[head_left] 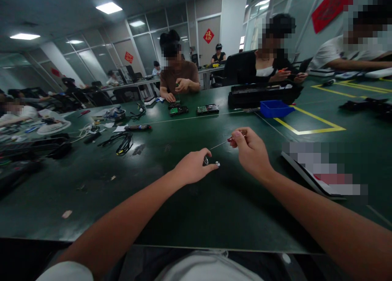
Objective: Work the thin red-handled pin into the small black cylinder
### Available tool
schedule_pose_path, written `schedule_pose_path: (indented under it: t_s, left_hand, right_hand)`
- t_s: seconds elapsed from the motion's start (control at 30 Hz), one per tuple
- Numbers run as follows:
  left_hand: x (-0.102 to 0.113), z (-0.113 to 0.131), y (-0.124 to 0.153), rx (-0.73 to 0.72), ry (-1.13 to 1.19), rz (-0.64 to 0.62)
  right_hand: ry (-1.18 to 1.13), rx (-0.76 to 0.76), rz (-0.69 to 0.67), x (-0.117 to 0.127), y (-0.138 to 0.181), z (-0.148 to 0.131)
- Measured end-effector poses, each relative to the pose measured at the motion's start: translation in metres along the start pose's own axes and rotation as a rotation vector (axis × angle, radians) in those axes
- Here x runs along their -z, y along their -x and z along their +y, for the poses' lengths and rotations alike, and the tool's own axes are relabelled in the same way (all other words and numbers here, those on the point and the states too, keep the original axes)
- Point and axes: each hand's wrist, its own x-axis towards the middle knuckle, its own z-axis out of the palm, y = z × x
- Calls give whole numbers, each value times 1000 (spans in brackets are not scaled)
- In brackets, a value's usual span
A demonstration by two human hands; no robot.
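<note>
My right hand is closed around the dark red handle of a screwdriver. Its thin metal shaft slants down and left, the tip ending by the fingers of my left hand. Thumb and fingers of my left hand curl around a small round silvery part, mostly hidden in the grip. A small black-and-white piece shows at the thumb tip; whether it belongs to the round part I cannot tell. Both hands are above the green tabletop.
A booklet lies right of my right arm. Ahead stand a blue bin and a long black case. Circuit boards lie before a co-worker across the table. Black cables and a red-tipped tool are at left.
</note>
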Motion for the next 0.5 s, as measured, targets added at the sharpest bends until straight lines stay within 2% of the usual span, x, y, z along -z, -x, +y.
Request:
schedule_pose_path:
  t_s: [0.27, 0.5]
  left_hand:
    - [-11, 8, -24, -82, -165, -169]
    - [0, -14, -17, -109, -88, -120]
  right_hand:
    - [3, 15, -1, 0, 0, 2]
    - [11, 11, -13, 0, 0, 0]
